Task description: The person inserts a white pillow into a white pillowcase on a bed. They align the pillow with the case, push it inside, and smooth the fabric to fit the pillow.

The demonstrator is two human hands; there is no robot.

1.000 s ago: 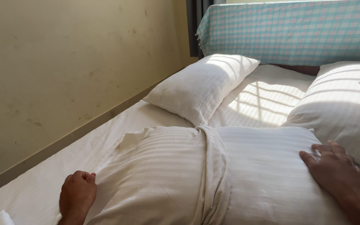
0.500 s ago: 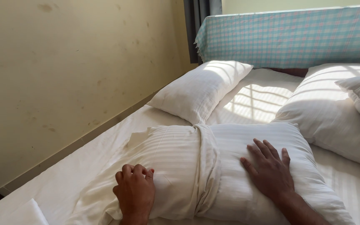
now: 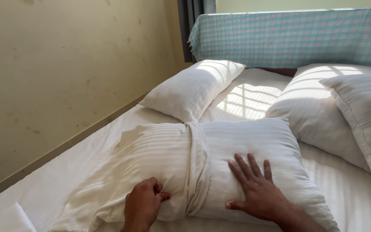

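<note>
Left hand clenched, gripping the striped pillow; right hand pressed flat, fingers spread, on it.

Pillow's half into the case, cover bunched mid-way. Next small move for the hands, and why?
Probably tug the loose pillowcase leftward with the left hand while the right hand pins the striped pillow: the cover is bunched at the middle, its left part limp and wrinkled.

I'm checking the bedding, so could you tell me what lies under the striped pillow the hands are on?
The striped pillow rests on a white bed sheet, visible around it. The sheet directly beneath is covered. The right hand lies flat on top; the left hand grips its loose case.
</note>
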